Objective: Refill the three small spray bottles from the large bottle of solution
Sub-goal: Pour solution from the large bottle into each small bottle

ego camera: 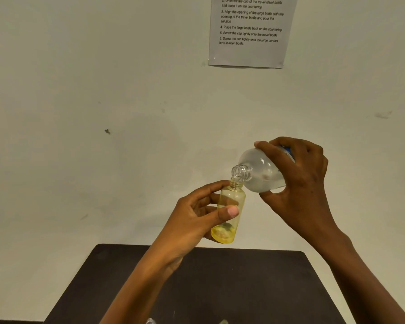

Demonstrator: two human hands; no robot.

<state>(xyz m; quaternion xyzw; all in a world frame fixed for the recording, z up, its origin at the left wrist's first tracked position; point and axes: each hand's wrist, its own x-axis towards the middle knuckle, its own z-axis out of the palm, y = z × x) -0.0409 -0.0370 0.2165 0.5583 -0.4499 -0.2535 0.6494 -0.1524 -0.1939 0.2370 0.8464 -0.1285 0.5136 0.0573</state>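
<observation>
My left hand (pixel 197 220) grips a small yellow see-through bottle (pixel 229 206) with its cap off, held nearly upright in the air above the table. A little liquid lies at its bottom. My right hand (pixel 299 178) grips the large clear bottle (pixel 260 171), tipped down to the left. Its open threaded neck touches the mouth of the small bottle. Clear liquid sits in the lower side of the large bottle. Part of a blue label shows under my right fingers.
A dark table (pixel 220 288) lies below my arms against a pale wall. A sheet of printed instructions (pixel 250 31) hangs on the wall at the upper right. Two small objects peek in at the bottom edge, a clear object (pixel 150 321) and a yellowish object (pixel 223 322).
</observation>
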